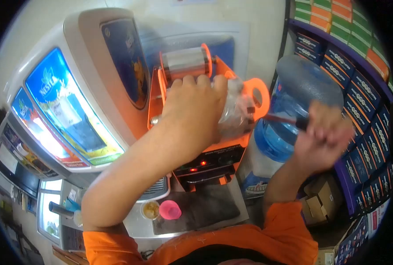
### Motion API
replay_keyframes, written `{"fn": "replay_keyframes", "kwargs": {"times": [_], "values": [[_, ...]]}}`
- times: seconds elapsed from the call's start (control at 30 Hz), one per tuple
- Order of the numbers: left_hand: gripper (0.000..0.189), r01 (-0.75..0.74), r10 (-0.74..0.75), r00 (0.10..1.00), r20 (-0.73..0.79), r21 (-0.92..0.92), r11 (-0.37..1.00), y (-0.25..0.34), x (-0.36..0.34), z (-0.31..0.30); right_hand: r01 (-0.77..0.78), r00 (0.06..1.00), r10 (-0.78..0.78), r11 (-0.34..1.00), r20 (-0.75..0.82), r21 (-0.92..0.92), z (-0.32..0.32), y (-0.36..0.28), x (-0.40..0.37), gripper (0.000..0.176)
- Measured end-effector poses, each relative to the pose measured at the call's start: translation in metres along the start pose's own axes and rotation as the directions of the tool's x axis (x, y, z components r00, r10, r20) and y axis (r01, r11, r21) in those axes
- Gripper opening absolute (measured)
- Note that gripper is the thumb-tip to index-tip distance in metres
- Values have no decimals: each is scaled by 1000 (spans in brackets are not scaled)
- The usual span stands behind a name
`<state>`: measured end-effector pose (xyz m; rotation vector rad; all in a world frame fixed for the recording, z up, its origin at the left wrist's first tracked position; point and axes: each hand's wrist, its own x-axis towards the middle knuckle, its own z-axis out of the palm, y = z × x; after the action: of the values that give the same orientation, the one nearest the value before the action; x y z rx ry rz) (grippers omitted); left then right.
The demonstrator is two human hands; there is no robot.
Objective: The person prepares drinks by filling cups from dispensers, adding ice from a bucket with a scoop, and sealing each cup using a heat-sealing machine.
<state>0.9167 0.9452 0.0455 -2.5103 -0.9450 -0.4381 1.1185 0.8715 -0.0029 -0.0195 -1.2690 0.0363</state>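
Note:
An orange cup sealing machine with a roll of film stands in front of me. My left hand reaches over its top with the fingers closed and bent down at the far side. What those fingers grip is hidden. Crumpled clear film lies beside that hand, by an orange ring-shaped reel end. Out to the right, my right hand, a little blurred, is closed around the black end of a lever. Two red lights glow on the machine's front panel.
A drink dispenser stands close on the left. A blue water jug is just right of the machine. Below lie a dark mat, a pink cup and a small clear cup. Boxes fill the right shelves.

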Motion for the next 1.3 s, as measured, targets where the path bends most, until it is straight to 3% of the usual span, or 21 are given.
{"fn": "replay_keyframes", "kwargs": {"times": [0.07,0.2,0.37,0.5,0.57,0.6,0.63,0.7,0.77,0.83,0.9,0.93,1.0,1.07,1.13,1.17,1.23,1.3], "values": [[66,-18,18,1000,-15,-14,1000,-3,1,4,-24,999,25,1000,-29,14,-6,-24,-36,38],[62,2,-1,1000,10,-23,1000,-6,1,3,-10,992,-7,991,-124,-136,-8,-48,-87,38],[60,-2,5,997,73,-46,999,-7,4,1,46,990,-66,986,-123,-161,-12,-45,-98,37],[68,15,-11,995,102,-36,999,-6,0,3,71,983,-128,927,-134,-368,-13,-40,-97,34],[79,4,26,987,-159,185,983,-1,-6,10,72,986,-130,901,-108,-429,-17,-39,-96,33],[75,56,42,959,-282,330,942,7,-12,10,78,983,-149,865,-104,-495,-18,-39,-96,33],[75,67,25,962,-270,327,943,13,-17,9,82,981,-166,826,-100,-558,-20,-39,-97,33],[57,-47,159,827,-540,215,975,23,-30,9,93,985,-155,835,-71,-543,-30,-42,-100,33],[46,-57,217,772,-597,275,960,35,-53,16,119,982,-189,697,-22,-707,-31,-44,-97,31],[39,-270,246,749,-615,56,961,48,-96,22,193,975,-210,659,69,-727,-43,-44,-95,29],[32,-421,296,817,-495,-162,892,55,-155,36,174,981,-183,641,71,-747,-44,-47,-94,30],[30,-378,222,887,-406,-357,854,58,-183,46,164,981,-186,626,57,-763,-44,-48,-92,30],[25,-157,74,985,-157,-620,769,62,-239,72,142,981,-191,643,22,-752,-50,-51,-93,29],[27,204,-149,979,140,-678,707,65,-296,106,160,977,-211,665,22,-729,-54,-50,-90,28],[32,566,-333,817,472,-541,622,70,-359,144,164,980,-198,717,27,-678,-67,-48,-89,27],[35,706,-375,673,638,-401,584,73,-391,160,139,979,-200,747,-21,-650,-67,-49,-89,26],[41,865,-491,428,759,-187,465,83,-457,191,107,980,-187,782,-67,-614,-70,-48,-88,26],[43,935,-544,220,810,-17,353,93,-514,211,204,958,-287,716,-16,-667,-72,-45,-85,25]]}}
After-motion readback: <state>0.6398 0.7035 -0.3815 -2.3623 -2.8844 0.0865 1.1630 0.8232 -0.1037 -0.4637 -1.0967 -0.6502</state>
